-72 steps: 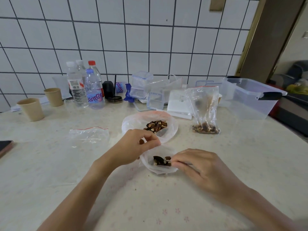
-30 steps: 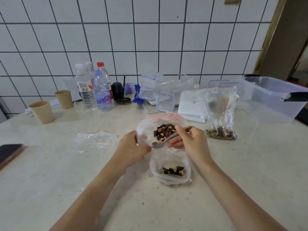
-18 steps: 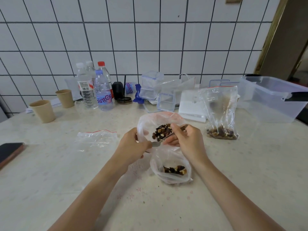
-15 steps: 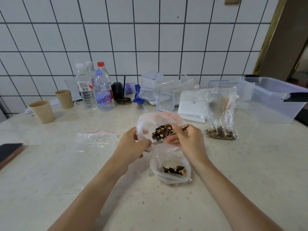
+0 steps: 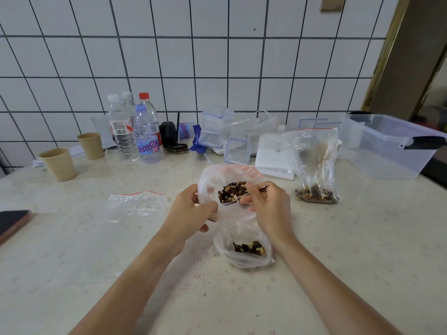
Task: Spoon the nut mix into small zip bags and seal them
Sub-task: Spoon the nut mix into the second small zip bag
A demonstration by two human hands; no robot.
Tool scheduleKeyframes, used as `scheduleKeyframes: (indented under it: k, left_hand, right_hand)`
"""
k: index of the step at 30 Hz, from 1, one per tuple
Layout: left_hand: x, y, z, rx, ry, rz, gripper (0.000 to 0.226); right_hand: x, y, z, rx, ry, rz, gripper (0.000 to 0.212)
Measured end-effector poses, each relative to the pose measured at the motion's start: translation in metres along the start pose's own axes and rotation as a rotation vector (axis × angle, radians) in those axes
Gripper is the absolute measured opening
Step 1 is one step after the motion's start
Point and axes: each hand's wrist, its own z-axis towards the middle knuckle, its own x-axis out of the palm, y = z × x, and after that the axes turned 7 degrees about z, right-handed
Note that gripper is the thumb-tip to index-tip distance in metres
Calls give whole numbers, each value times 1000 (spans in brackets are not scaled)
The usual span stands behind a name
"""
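Note:
A large clear bag (image 5: pixel 208 180) lies open in the middle of the table with the nut mix (image 5: pixel 232 191) inside. My right hand (image 5: pixel 268 206) grips a metal spoon (image 5: pixel 232 200) whose bowl sits among the nuts. My left hand (image 5: pixel 191 211) pinches the mouth of a small zip bag (image 5: pixel 244 255) that lies just in front of the large bag and holds a few nuts. An empty zip bag (image 5: pixel 135 206) with a red strip lies flat to the left. A filled zip bag (image 5: pixel 314 165) stands at the right.
Two paper cups (image 5: pixel 58 164) and several water bottles (image 5: pixel 145 136) stand at the back left. Small clear boxes (image 5: pixel 217 129) and a white box (image 5: pixel 273 153) sit behind the nuts. A big clear tub (image 5: pixel 387 146) is at the far right, a phone (image 5: pixel 12 222) at the left edge.
My right hand moved up from the small zip bag to the large bag and dug the spoon into the nut mix. My left hand kept hold of the small bag's mouth.

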Motion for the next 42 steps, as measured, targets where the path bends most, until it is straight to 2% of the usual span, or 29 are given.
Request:
scheduleKeyframes:
  k: [6, 20, 28, 33, 39, 42]
  left_hand:
    - [-2, -2, 0, -12, -16, -26, 31]
    - [-2, 0, 4, -21, -24, -3, 25]
    - [-1, 4, 5, -11, -9, -13, 24]
    - [-1, 6, 8, 16, -60, -38, 20]
    - [-4, 11, 15, 31, -173, -51, 20]
    - [-6, 13, 17, 28, -209, 6, 27]
  right_hand:
    - [-3, -2, -2, 32, -44, 111, 27]
    - [-3, -10, 0, -34, -110, 162, 18]
    - [-5, -18, 6, 163, -49, 259, 23]
    - [-9, -14, 5, 250, -45, 365, 27]
    - [-15, -4, 1, 219, -52, 363, 27]
    - [-18, 0, -3, 239, -37, 392, 25]
